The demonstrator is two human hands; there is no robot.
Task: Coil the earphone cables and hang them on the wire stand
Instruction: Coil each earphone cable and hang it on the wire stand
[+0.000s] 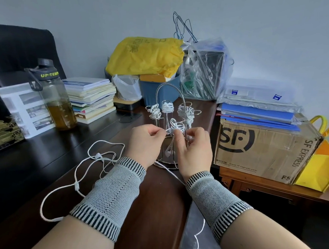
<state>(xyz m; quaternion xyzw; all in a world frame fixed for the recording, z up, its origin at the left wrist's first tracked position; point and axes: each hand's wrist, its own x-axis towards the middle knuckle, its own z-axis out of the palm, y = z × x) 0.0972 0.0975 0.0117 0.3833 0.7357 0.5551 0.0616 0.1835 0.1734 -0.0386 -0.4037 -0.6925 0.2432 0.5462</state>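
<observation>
Pinching a small coil of white earphone cable (176, 127) between them, the left hand (146, 142) and the right hand (193, 148) come close together at the front of the wire stand (171, 124), near the right edge of the counter (151, 209). Four coils seem to hang on the stand already. One loose cable (81, 177) lies toward the counter's left side, another drops over the right edge. I judge the fresh coil may unwind if the pinch loosens, or the trailing cable may snag and tip the light stand.
</observation>
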